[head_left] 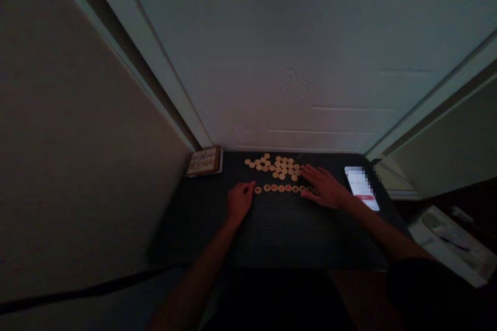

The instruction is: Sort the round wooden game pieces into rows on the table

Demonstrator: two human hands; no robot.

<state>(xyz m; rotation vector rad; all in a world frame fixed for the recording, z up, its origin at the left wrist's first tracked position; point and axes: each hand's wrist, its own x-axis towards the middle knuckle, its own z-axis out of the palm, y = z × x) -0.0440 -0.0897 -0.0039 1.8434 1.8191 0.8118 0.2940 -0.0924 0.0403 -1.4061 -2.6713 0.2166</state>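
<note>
Row of marked discs (288, 188): lies on the dark tabletop (272, 238), mostly edge to edge; serves as the landmark here.
Long axis: runs left to right, nearly straight, roughly parallel to the near edge of the tabletop. Which way the marks on the faces point is too small to tell.
Left end: the leftmost disc (258, 190) sits a little apart from its neighbour, in line with the row.
Marks: red on several discs left of the row's middle, dark on others.
Left hand (239, 200): just beside the row's left end; its grip is narrow, thumb and forefinger drawn together. Whether a disc is between them I cannot tell.
Right hand (326, 186): over the row's right end; its grip is wide, thumb and fingers spread apart.
In the way: the right hand hides part of the row's right end.
Loose discs (284, 165): clustered just beyond the row, their upper faces looking plain.
Booklets (204, 161): stacked beyond and left of the row.
Phone (361, 189): right of the row, past the right hand, screen lit and partly blurred.
White panel (248, 62): upright beyond the row.
</note>
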